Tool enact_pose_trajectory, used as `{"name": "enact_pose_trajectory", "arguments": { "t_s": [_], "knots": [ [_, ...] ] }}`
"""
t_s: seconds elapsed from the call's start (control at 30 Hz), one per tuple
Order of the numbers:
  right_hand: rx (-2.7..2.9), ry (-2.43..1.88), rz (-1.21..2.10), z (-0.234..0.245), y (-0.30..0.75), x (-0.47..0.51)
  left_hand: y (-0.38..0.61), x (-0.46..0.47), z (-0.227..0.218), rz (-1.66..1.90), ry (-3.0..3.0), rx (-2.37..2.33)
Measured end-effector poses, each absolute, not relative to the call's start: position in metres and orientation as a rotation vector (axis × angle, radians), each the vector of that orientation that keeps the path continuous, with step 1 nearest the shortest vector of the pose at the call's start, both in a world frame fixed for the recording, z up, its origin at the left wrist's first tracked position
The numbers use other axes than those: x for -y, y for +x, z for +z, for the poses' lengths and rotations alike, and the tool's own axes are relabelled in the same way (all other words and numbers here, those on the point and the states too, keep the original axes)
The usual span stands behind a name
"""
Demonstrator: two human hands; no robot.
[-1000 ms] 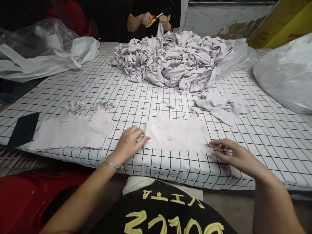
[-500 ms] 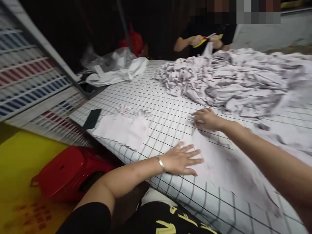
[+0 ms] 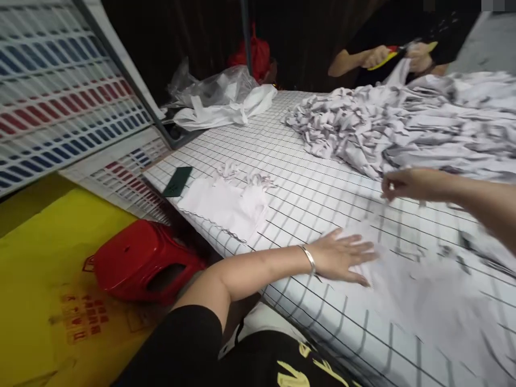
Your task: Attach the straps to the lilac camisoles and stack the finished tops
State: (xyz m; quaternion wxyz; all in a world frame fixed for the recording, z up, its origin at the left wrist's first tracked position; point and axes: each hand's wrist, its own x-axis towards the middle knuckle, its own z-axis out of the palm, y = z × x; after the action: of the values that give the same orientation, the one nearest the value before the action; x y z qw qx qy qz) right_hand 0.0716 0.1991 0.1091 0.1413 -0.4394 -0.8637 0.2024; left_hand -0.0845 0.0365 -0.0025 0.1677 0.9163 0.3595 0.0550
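Observation:
My left hand (image 3: 342, 255), with a silver bangle at the wrist, lies flat with fingers spread on a pale pinkish-white piece of fabric (image 3: 419, 295). The fabric is spread along the near side of the table and blurred towards the right. Above its far edge, my right hand (image 3: 397, 185) is closed in a pinch; blur hides what is between the fingertips. Further left lies a separate stack of pale fabric pieces (image 3: 221, 204) with frayed, curled edges. A dark green card (image 3: 177, 181) sits beside that stack at the table edge.
A large crumpled heap of pale fabric (image 3: 443, 123) covers the far right of the checked table (image 3: 278, 156). Behind it a co-worker's hands hold yellow-handled scissors (image 3: 382, 58). Clear plastic bags (image 3: 226, 94) lie at the back left. Below stands a red stool (image 3: 137, 263).
My right hand has moved right, away from my left hand, and its fingers have closed into a pinch. My left hand stays spread on the fabric. The view has shifted left.

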Motion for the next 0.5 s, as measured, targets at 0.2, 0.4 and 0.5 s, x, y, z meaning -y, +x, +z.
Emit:
{"name": "enact_pose_trajectory", "arguments": {
  "t_s": [0.2,0.4,0.5],
  "knots": [
    [2.411,-1.515,0.592,0.114,0.114,-0.153,-0.091,-0.054,0.008,0.309,2.370,-1.308],
    [2.325,-1.465,0.870,0.079,0.170,-0.124,-0.103,-0.058,0.022,0.278,2.183,-1.311],
    [2.248,-1.466,1.072,0.054,0.192,-0.095,-0.120,-0.061,0.029,0.290,2.013,-1.231]
  ]
}}
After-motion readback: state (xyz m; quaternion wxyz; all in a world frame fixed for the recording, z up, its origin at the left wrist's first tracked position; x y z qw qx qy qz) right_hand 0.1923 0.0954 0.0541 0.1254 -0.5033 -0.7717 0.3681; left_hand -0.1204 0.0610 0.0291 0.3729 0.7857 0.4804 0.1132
